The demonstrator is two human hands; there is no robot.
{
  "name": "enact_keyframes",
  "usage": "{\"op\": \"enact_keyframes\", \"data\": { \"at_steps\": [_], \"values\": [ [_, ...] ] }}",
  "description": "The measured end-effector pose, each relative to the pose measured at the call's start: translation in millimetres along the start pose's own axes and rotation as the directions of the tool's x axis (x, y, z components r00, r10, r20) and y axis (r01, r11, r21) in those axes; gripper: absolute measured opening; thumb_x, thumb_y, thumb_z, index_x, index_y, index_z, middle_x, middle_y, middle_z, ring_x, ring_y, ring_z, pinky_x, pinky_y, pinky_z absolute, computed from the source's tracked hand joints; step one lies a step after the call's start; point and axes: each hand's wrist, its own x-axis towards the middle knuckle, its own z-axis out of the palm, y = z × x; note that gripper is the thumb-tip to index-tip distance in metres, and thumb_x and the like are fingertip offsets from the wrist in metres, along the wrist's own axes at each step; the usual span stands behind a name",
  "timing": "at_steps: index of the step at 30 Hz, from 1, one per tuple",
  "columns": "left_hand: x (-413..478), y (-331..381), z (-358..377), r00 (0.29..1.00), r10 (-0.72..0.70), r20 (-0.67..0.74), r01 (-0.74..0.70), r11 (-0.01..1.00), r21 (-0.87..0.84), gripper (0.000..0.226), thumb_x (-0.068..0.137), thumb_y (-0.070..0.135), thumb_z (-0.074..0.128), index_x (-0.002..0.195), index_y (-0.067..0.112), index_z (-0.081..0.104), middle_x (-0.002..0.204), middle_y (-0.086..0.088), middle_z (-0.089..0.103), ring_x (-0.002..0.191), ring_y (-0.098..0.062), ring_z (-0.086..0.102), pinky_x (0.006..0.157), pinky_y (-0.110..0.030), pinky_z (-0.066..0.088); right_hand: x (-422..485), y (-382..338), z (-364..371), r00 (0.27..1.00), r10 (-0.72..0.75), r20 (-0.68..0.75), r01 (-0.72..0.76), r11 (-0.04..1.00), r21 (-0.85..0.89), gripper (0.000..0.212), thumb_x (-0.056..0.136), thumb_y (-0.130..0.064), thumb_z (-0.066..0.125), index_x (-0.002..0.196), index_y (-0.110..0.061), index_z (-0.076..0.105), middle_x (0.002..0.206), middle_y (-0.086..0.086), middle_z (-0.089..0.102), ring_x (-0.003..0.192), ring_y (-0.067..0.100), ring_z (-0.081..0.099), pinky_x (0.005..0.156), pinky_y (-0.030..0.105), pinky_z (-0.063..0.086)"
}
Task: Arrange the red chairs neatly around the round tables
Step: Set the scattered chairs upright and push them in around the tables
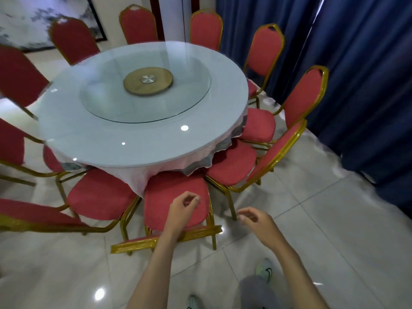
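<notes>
A round white table (pixel 107 139) with a glass turntable (pixel 145 90) stands ringed by several red chairs with gold frames. The nearest chair (pixel 165 197) has its seat pushed under the tablecloth, and its gold back rail (pixel 200 233) lies just below my hands. My left hand (pixel 181 210) hovers above that seat with loosely curled fingers and holds nothing. My right hand (pixel 256 219) hangs over the floor to the right of the chair, fingers relaxed and empty. A second chair (pixel 231 163) sits close on the right, and a third chair (pixel 98 195) on the left.
Dark blue curtains (pixel 356 74) hang along the right side, close behind the right-hand chairs. A glossy tiled floor (pixel 312 230) spreads around me. A framed picture (pixel 33 21) leans on the far wall. My shoes (pixel 264 268) show at the bottom.
</notes>
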Motion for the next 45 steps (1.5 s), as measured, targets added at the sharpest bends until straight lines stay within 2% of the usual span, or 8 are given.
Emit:
{"op": "enact_keyframes", "data": {
  "at_steps": [6, 10, 15, 20, 26, 32, 39, 45],
  "values": [
    [38.0, 36.0, 89.0, 0.999, -0.032, 0.044, 0.030, 0.999, 0.028, 0.013, 0.096, 0.020, 0.069, 0.087, 0.028, 0.075, 0.085, 0.006, 0.076, 0.083, -0.018, 0.072, 0.082, -0.042, 0.058, 31.7, 21.6, -99.6, 0.999, -0.013, -0.041, 0.013, 1.000, 0.012, 0.015, 0.099, -0.028, 0.066, 0.105, -0.039, 0.074, 0.100, -0.023, 0.074, 0.098, -0.003, 0.069, 0.086, 0.020, 0.054],
    [67.3, 73.6, 160.6, 0.997, -0.028, 0.071, 0.029, 0.999, -0.018, 0.011, 0.097, 0.020, 0.068, 0.091, 0.024, 0.076, 0.089, -0.001, 0.077, 0.086, -0.020, 0.072, 0.083, -0.044, 0.056, 57.3, 45.3, -183.7, 0.991, -0.024, -0.132, 0.028, 0.999, 0.030, 0.015, 0.099, -0.027, 0.067, 0.104, -0.039, 0.075, 0.101, -0.022, 0.074, 0.099, -0.003, 0.068, 0.091, 0.025, 0.055],
    [102.2, 127.7, 237.7, 0.999, -0.003, 0.038, 0.008, 0.994, -0.111, 0.009, 0.099, 0.012, 0.066, 0.096, 0.012, 0.074, 0.090, -0.005, 0.077, 0.083, -0.013, 0.070, 0.077, -0.022, 0.054, 76.9, 62.1, -273.9, 0.968, -0.029, -0.249, 0.060, 0.991, 0.119, 0.017, 0.098, -0.021, 0.068, 0.102, -0.036, 0.075, 0.102, -0.015, 0.076, 0.099, 0.007, 0.071, 0.091, 0.029, 0.056],
    [136.8, 165.7, 284.6, 0.999, 0.042, 0.032, -0.039, 0.995, -0.092, 0.009, 0.098, 0.011, 0.066, 0.097, 0.016, 0.074, 0.091, -0.005, 0.076, 0.077, -0.011, 0.068, 0.065, -0.020, 0.054, 96.2, 75.4, -324.1, 0.960, 0.008, -0.280, 0.050, 0.978, 0.202, 0.019, 0.100, -0.020, 0.064, 0.102, -0.036, 0.075, 0.104, -0.013, 0.076, 0.097, 0.007, 0.070, 0.085, 0.027, 0.053],
    [187.2, 186.7, 313.8, 0.997, 0.074, 0.014, -0.074, 0.997, -0.037, 0.012, 0.100, 0.018, 0.063, 0.099, 0.024, 0.073, 0.090, 0.000, 0.076, 0.082, -0.013, 0.069, 0.068, -0.021, 0.051, 138.8, 80.1, -352.7, 0.978, 0.028, -0.209, 0.013, 0.982, 0.191, 0.018, 0.101, -0.023, 0.063, 0.105, -0.036, 0.074, 0.103, -0.015, 0.075, 0.095, 0.002, 0.070, 0.092, 0.033, 0.057],
    [264.8, 202.7, 351.3, 0.999, -0.002, -0.054, -0.007, 0.986, -0.168, 0.012, 0.101, 0.014, 0.062, 0.100, 0.018, 0.073, 0.091, -0.004, 0.077, 0.076, -0.018, 0.069, 0.065, -0.023, 0.052, 206.4, 66.4, -396.4, 0.994, -0.028, -0.110, 0.038, 0.996, 0.085, 0.021, 0.101, -0.020, 0.062, 0.106, -0.036, 0.074, 0.104, -0.015, 0.075, 0.100, 0.004, 0.069, 0.095, 0.028, 0.056],
    [344.9, 223.0, 381.6, 0.995, -0.057, -0.085, 0.033, 0.964, -0.265, 0.011, 0.101, 0.011, 0.061, 0.100, 0.014, 0.072, 0.090, -0.004, 0.078, 0.076, -0.012, 0.069, 0.066, -0.023, 0.052, 303.9, 30.6, -453.0, 0.992, -0.086, -0.095, 0.089, 0.995, 0.033, 0.023, 0.102, -0.015, 0.060, 0.105, -0.032, 0.074, 0.101, -0.016, 0.076, 0.096, 0.002, 0.070, 0.088, 0.023, 0.054],
    [385.2, 232.7, 394.7, 0.989, -0.094, -0.118, 0.059, 0.961, -0.272, 0.010, 0.101, 0.010, 0.061, 0.102, 0.008, 0.071, 0.088, -0.005, 0.078, 0.072, -0.008, 0.067, 0.064, -0.021, 0.051, 358.5, 14.1, -468.7, 0.986, -0.163, -0.042, 0.164, 0.987, 0.006, 0.023, 0.103, -0.018, 0.060, 0.107, -0.036, 0.074, 0.108, -0.022, 0.072, 0.110, -0.001, 0.065, 0.101, 0.030, 0.054]
  ]
}}
